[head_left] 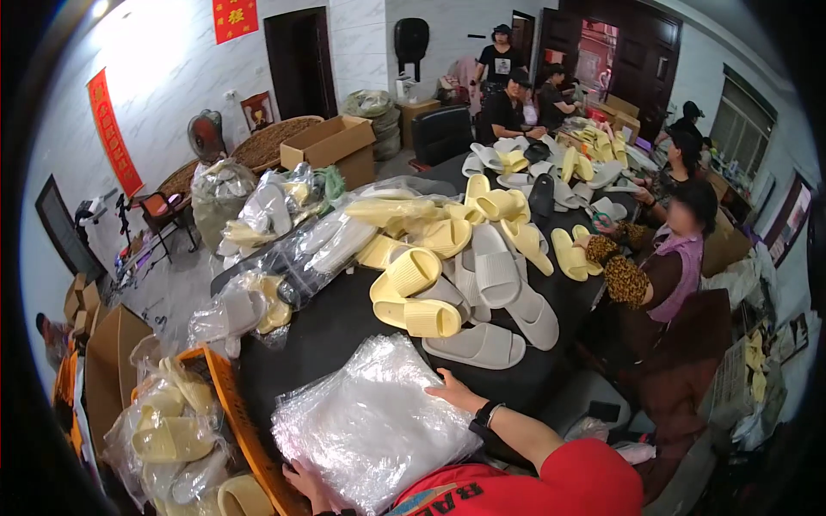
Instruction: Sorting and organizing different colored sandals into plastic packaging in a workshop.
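Observation:
A thick stack of clear plastic bags (370, 413) lies on the black table right in front of me. My right hand (456, 394) rests on its right edge, fingers stretched out and apart. At the stack's lower left corner is my left hand (307, 483), its visible fingers extended along the plastic; part of that hand is cut off low in the view. Just beyond the bags, a grey slide sandal (475, 346) lies nearest my right hand. Yellow slide sandals (420, 317) and more grey slides (496, 265) are heaped behind it.
An orange crate (231, 411) at my left holds bagged yellow slides (172, 439). Bagged sandals (323, 245) cover the table's left side. At the right, a person in leopard-print sleeves (626, 279) handles yellow slides. Other people sit farther along the table (538, 322). A cardboard box (331, 150) stands behind.

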The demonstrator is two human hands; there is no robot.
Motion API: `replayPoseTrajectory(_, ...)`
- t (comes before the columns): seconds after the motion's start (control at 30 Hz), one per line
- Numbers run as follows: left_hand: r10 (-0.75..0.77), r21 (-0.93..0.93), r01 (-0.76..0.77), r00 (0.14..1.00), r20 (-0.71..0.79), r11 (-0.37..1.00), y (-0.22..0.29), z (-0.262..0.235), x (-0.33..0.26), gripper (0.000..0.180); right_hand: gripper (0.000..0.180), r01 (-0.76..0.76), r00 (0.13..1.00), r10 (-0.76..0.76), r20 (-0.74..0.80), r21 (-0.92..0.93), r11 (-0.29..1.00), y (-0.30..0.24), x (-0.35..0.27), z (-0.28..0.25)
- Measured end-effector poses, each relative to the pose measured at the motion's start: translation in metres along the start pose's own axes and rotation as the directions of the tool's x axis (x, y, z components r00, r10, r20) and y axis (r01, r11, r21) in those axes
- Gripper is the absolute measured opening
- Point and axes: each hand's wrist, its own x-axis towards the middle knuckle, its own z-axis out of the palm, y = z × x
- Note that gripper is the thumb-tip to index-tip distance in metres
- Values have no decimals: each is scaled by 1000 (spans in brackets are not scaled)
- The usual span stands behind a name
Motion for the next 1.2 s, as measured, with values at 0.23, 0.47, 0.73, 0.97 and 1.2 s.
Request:
replayPoseTrajectory(0.23, -114, -163, 153, 968, 224, 975, 38, -21, -10, 38, 39, -124, 987, 114, 109, 91, 988, 10, 4, 13)
replayPoseTrajectory(0.47, -65, 176, 38, 987, 149, 984, 22, -49, -14, 57, 45, -88, 978, 24, 206, 308, 947, 25, 6, 19)
replayPoseTrajectory(0.73, -181, 251, 138, 971, 158, 958, 6, -36, -31, 59, 43, 515, 834, -271, 481, -501, 695, -2, -11, -15)
replayPoseTrajectory(0.97, -304, 52, 302, 906, 293, 952, 25, -53, -22, 81, 50, 224, 931, -56, 360, -444, 868, 9, 4, -15)
replayPoseTrajectory(1.2, -84, -454, 483, 748, 658, 749, -1, -42, -14, 73, 48, 512, 821, -290, 491, -410, 755, -28, -25, -5)
